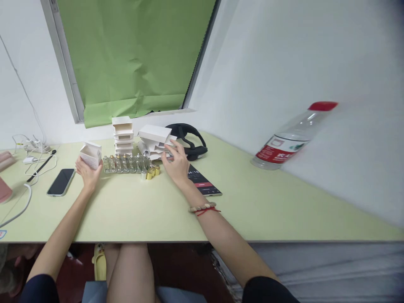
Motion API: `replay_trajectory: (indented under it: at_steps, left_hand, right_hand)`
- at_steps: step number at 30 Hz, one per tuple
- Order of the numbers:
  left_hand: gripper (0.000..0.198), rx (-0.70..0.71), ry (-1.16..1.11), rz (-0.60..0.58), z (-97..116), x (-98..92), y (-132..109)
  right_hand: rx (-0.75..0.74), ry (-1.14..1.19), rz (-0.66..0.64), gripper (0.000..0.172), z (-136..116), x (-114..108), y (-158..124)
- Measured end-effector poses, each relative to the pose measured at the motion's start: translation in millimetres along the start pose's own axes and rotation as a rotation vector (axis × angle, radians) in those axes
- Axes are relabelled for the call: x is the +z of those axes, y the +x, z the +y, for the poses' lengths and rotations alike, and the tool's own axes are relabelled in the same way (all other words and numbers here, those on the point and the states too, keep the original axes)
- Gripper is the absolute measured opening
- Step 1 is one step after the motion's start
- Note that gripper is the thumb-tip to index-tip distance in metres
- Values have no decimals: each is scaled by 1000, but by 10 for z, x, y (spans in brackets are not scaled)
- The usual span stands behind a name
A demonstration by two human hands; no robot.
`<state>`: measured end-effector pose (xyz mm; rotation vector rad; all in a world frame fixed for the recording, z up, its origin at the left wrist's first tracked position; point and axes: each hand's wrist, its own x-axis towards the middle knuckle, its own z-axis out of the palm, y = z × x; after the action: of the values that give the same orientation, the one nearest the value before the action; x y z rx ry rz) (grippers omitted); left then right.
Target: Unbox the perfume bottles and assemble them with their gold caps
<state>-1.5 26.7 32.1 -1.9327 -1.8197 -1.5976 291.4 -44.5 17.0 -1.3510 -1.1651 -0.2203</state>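
My left hand [87, 176] is closed around a small white carton [90, 155], its top end open and facing up. Beside it runs a row of small clear glass bottles [126, 164], standing close together. Several gold caps [153, 171] lie at the right end of that row. My right hand [176, 163] is raised over the table with fingers apart, at the edge of a loose pile of white cartons [154, 134]. Whether its fingertips touch the pile I cannot tell. Behind the bottles rises a stack of white cartons [123, 136] with open ends facing me.
A black headset [197, 150] sits behind my right hand. A tablet [206, 188] lies partly under that forearm. On the left are a phone [61, 182] and tangled white cables [39, 153]. A large plastic bottle with red cap [284, 147] stands by the right wall.
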Motion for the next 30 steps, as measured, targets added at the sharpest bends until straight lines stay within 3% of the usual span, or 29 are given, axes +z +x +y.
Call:
replay_trajectory:
  at_steps: [9, 30]
  left_hand:
    - [91, 2, 8, -14, 1, -4, -6]
    - [90, 11, 25, -18, 27, -26, 8]
  right_hand:
    - [-181, 43, -46, 41, 200, 88, 19]
    - [-228, -81, -132, 95, 167, 115, -41]
